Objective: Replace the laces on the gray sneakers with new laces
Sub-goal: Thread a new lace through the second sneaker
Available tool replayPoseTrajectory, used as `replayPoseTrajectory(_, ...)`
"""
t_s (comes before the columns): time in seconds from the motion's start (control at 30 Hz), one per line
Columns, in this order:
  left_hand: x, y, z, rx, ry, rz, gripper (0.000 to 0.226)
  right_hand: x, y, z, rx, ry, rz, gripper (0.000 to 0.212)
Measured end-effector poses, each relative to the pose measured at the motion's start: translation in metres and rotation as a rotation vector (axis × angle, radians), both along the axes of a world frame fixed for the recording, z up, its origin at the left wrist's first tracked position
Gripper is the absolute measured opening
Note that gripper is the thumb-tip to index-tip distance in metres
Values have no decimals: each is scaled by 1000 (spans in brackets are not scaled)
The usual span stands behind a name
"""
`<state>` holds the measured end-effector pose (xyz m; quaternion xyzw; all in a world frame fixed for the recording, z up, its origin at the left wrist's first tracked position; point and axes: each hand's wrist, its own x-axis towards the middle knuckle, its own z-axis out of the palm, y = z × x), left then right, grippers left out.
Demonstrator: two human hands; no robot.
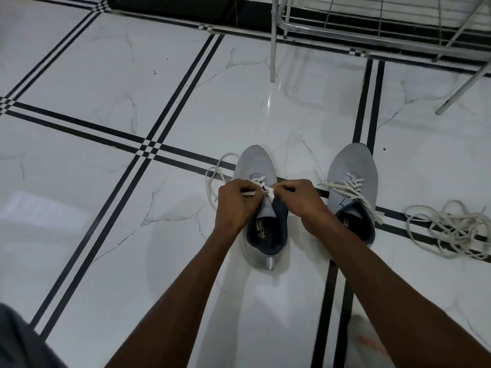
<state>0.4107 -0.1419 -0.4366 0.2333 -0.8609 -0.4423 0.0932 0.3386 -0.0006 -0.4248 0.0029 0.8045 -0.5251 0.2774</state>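
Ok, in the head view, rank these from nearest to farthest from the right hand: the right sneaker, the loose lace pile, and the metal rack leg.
1. Right sneaker, just right of the right hand.
2. Loose lace pile, on the floor farther right.
3. Metal rack leg, standing well beyond the sneakers.

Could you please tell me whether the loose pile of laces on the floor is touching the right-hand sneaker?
Apart. The head view shows bare white tile between the loose pile of laces and the right-hand sneaker.
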Motion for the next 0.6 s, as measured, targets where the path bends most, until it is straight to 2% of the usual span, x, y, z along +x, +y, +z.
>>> replayPoseTrajectory(0.3, 1, 8, -6, 28, 32, 56, 5, -4, 4, -11, -103, -182, -70, 12)
replayPoseTrajectory(0.43, 1, 4, -8, 82, 7, 29, 9, -9, 11, -9, -335, -390, -81, 19)
replayPoseTrajectory(0.5, 1, 5, -8, 88, 3, 4, 10, -10, 12, -11, -354, -361, -57, 17)
replayPoseTrajectory(0.6, 0, 7, -7, 46, 40, 33, 11, -11, 6, -13, -261, -247, -2, 8)
